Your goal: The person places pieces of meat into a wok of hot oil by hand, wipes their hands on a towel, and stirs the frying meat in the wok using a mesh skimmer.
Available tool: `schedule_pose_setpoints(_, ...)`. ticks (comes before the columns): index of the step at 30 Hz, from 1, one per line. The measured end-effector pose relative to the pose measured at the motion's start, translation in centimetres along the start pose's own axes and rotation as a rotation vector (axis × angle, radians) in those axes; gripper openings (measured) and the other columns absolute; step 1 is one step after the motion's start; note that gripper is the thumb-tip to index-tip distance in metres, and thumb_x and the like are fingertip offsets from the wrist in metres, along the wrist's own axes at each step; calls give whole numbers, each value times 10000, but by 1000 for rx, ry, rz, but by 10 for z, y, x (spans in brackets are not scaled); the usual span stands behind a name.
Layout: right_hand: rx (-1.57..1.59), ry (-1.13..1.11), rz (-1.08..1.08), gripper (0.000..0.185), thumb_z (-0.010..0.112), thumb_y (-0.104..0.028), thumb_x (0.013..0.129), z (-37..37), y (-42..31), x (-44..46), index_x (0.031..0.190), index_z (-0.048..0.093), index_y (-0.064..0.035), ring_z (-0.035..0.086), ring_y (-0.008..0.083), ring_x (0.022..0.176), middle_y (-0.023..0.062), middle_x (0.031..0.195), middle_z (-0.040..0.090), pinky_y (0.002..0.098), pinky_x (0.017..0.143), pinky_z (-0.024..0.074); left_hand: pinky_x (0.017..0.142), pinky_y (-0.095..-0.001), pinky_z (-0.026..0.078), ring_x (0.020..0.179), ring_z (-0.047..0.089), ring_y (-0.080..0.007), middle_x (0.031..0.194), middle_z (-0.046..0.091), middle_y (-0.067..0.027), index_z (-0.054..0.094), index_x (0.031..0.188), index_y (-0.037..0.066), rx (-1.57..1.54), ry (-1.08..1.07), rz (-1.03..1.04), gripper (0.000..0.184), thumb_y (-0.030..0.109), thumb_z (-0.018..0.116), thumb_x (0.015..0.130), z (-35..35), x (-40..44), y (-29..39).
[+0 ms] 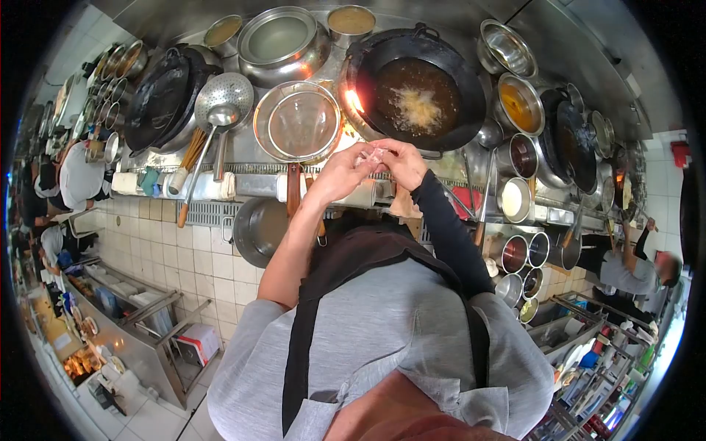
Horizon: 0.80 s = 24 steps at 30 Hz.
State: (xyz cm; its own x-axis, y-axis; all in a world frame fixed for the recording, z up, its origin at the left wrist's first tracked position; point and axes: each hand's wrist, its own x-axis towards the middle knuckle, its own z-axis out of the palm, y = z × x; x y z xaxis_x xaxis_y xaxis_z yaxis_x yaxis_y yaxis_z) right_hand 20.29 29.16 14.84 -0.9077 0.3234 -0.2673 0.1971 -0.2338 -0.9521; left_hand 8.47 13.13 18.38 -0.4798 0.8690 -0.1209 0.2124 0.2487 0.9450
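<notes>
Both my hands meet at the near edge of the stove, in front of a black wok. My left hand (pixel 340 175) and my right hand (pixel 403 162) pinch a small pale pink piece (pixel 378 156), possibly raw meat, between their fingers. Just beyond them, the wok (pixel 471 110) holds dark oil with a pale yellow clump (pixel 417 109) bubbling in it. Left of the wok, a round mesh strainer (pixel 304 123) rests over a metal pot, its brown handle pointing toward me. A flame glows at the wok's left side.
Left are a perforated skimmer (pixel 223 95), a ladle and a second black wok (pixel 158 99). A large steel pot (pixel 283 44) stands behind the strainer. On the right are bowls, one with orange liquid (pixel 519 105), and another wok. Other people stand at the far left and right.
</notes>
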Motion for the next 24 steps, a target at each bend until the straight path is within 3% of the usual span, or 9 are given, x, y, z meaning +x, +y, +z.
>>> schedule_pose_setpoints(5,35,45,-54,229,539,-106,1034,0,2,-6,1223,620,-6,613,92,824,52,995,661,228,701,516,568,-252,442,644,539,-60,810,638,1,623,1310,77,-110,-234,-156,382,231,677,965,-11,-7,13)
schedule_pose_setpoints(8,104,66,-27,167,522,-134,1046,-3,14,-6,1138,608,-25,575,81,789,29,945,632,217,668,492,565,-235,450,661,563,-61,851,660,4,643,1259,77,-351,-188,-186,309,197,662,975,-13,-5,4)
schedule_pose_setpoints(11,94,114,2,138,502,-139,1053,-12,31,1,1093,588,-40,541,76,775,21,913,597,218,617,452,537,-217,446,708,596,-63,891,675,9,657,1208,75,-730,13,-309,254,182,661,978,-13,0,-23)
schedule_pose_setpoints(13,-46,216,-59,128,502,-132,1050,-16,43,4,1101,583,-48,523,84,741,26,900,580,230,579,420,548,-253,510,780,637,-136,971,677,-77,622,1189,20,-1048,26,-393,251,190,615,1005,-21,3,-42)
schedule_pose_setpoints(15,270,180,5,130,515,-120,1040,-25,37,1,1102,591,-33,530,102,742,44,912,584,252,562,403,581,-277,559,814,650,-177,998,669,-122,597,1192,-7,-1475,-28,-465,267,195,585,1019,-29,5,-68)
schedule_pose_setpoints(16,428,159,37,132,522,-113,1035,-29,34,0,1102,594,-26,534,111,743,53,919,586,263,554,394,674,-328,620,874,668,-239,1022,664,-173,573,1185,-24,-1599,-47,-446,286,219,553,1036,-29,5,-80)
schedule_pose_setpoints(19,773,75,33,146,554,-102,1018,-27,9,-3,1097,601,11,548,131,756,63,918,589,269,539,398,716,-353,636,925,679,-260,1037,672,-169,581,1179,-10,-1533,-36,-459,296,250,554,1041,-29,-2,-80)
schedule_pose_setpoints(20,726,98,34,163,561,-87,1014,-25,2,-5,1104,599,43,548,122,770,66,921,591,234,517,374,718,-356,636,926,681,-267,1041,673,-169,583,1179,-8,-1514,-11,-473,298,256,556,1041,-28,-4,-74)
schedule_pose_setpoints(24,549,64,-15,122,569,-88,1013,-28,-4,-4,1065,600,18,515,93,682,50,895,586,221,466,330,723,-349,631,925,690,-269,1052,677,-166,595,1171,8,-1451,3,-470,272,240,581,1030,-24,-9,-55)
